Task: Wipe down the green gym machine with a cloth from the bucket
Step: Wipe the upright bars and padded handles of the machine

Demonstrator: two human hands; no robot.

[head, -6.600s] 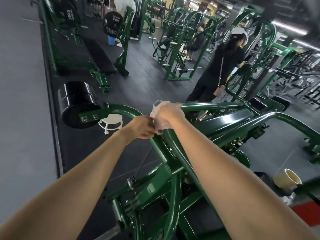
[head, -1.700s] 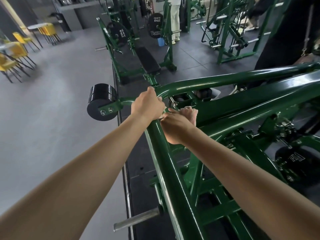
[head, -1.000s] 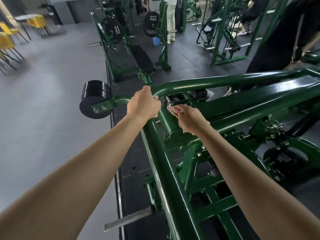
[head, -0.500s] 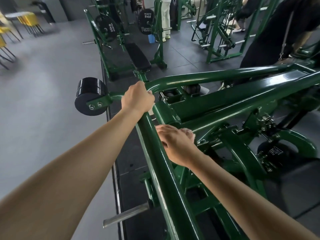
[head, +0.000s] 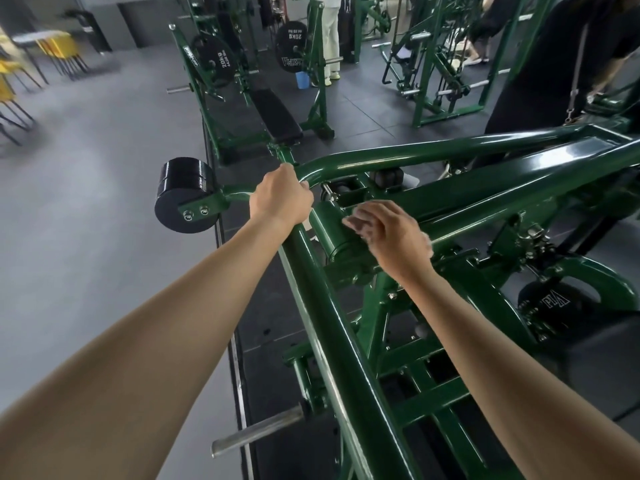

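Observation:
The green gym machine [head: 332, 327] fills the middle and right of the head view, its glossy tubes running away from me. My left hand [head: 280, 199] grips the bend of the top tube beside the black roller pad [head: 183, 195]. My right hand [head: 391, 233] lies over a thick green pivot cylinder [head: 336, 233] just right of that tube, fingers curled on a white cloth [head: 360, 230]. Only slivers of the cloth show under the blurred fingers. No bucket is in sight.
A steel peg [head: 256, 431] sticks out low on the left of the frame. A person in black [head: 540, 74] stands close at the far right. Another green bench machine with 20 kg plates [head: 221, 60] stands ahead, yellow chairs [head: 10, 81] far left.
My right hand has moved from the near tube back up and right onto the pivot cylinder. My left hand keeps its grip on the tube bend.

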